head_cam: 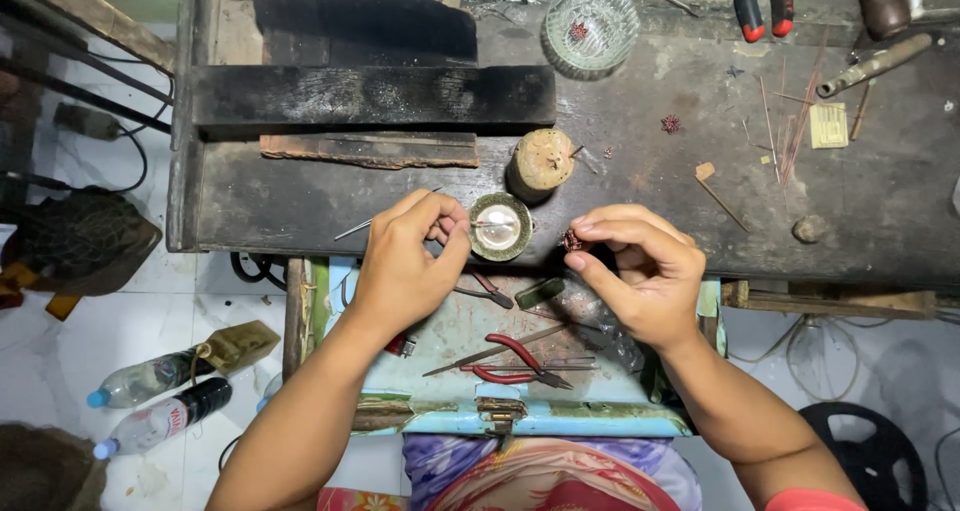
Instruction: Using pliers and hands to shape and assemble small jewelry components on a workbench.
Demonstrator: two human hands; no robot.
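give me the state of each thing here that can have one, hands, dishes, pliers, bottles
left hand: fingers pinched on thin tweezers
right hand: fingertips pinched on a small reddish spiky piece
small round dish: upright on the bench edge
glass bowl: upright, one small reddish piece inside
red-handled pliers: lying flat in the drawer, unheld
plastic bottles: lying on their sides on the floor, capped

On your bench sit a glass ashtray (591,27), a wooden stump (541,160) and a charred plank (372,96); red-handled pliers (513,359) lie in the tray below, and two plastic bottles (160,399) rest on the floor
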